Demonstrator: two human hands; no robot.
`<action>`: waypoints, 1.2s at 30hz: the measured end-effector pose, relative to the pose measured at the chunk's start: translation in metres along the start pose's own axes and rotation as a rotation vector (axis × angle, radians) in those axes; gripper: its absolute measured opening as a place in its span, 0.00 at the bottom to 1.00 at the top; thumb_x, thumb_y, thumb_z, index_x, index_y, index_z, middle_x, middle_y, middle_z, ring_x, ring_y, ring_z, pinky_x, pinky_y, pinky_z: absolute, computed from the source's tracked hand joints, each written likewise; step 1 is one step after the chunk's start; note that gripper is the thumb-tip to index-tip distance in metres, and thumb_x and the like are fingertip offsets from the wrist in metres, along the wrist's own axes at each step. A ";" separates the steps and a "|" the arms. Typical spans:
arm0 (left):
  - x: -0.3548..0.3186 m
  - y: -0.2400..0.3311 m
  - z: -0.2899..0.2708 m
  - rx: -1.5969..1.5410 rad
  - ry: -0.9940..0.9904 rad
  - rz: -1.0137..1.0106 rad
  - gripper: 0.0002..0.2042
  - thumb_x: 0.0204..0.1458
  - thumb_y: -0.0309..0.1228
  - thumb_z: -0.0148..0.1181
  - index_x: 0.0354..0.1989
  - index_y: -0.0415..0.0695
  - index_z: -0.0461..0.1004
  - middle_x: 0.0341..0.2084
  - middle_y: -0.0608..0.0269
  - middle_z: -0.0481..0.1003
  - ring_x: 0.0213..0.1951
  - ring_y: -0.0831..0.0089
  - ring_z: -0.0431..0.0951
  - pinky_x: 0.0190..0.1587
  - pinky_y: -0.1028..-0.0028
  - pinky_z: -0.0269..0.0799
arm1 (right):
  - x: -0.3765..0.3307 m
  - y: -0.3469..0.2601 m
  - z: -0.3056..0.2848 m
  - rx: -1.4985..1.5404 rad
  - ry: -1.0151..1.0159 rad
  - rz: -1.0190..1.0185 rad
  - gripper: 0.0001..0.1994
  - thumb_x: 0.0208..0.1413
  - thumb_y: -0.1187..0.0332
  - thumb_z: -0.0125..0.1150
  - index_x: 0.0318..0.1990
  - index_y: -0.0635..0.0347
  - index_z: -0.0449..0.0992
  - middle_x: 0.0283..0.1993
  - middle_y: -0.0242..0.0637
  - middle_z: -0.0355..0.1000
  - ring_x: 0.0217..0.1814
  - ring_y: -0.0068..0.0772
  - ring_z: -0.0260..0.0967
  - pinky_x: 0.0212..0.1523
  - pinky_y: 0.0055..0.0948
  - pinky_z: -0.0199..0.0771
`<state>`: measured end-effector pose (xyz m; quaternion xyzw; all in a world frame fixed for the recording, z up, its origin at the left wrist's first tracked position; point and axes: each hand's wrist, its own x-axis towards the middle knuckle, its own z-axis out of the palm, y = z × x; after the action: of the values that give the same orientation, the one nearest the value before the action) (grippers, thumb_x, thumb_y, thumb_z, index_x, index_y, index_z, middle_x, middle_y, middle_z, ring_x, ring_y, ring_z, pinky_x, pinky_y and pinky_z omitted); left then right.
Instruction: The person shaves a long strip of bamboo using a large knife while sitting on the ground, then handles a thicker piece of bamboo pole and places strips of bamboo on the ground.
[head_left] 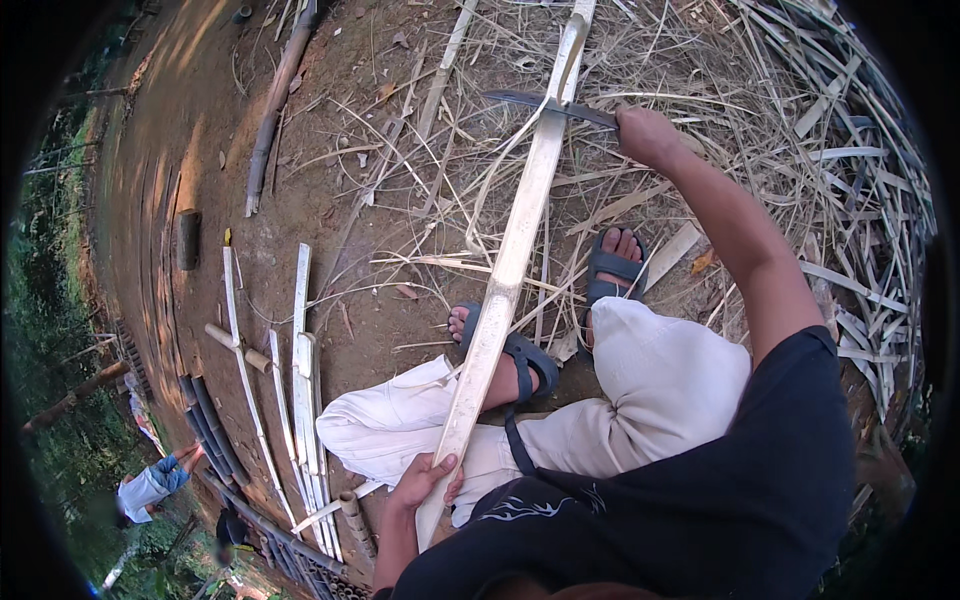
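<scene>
A long pale bamboo slat (515,245) runs from my lap up to the top of the picture. My left hand (425,478) grips its near end beside my knee. My right hand (645,135) is stretched out and shut on the handle of a dark curved knife (545,103), whose blade lies across the slat near its far end. The slat is split lengthwise just beyond the blade. My feet in dark sandals (525,360) rest on the dirt on either side of the slat.
Several cut pale slats (300,400) lie side by side on the bare dirt at the left, beside dark poles (210,430). Heaps of thin bamboo strips and shavings (840,190) cover the right. A long pole (275,110) lies at upper left. Another person (150,488) sits at lower left.
</scene>
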<state>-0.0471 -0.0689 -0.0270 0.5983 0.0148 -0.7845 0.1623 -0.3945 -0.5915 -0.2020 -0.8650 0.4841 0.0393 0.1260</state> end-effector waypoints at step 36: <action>0.226 0.244 0.140 1.155 0.748 0.496 0.33 0.54 0.50 0.62 0.56 0.34 0.63 0.47 0.31 0.74 0.51 0.37 0.76 0.53 0.50 0.72 | -0.033 -0.050 0.030 0.041 0.000 0.070 0.16 0.58 0.75 0.49 0.50 0.79 0.71 0.35 0.53 0.78 0.34 0.45 0.82 0.31 0.38 0.83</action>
<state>-0.1638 -0.3839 -0.1584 0.8022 -0.4827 -0.3508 -0.0220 -0.3676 -0.5317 -0.2157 -0.8448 0.5148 0.0338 0.1423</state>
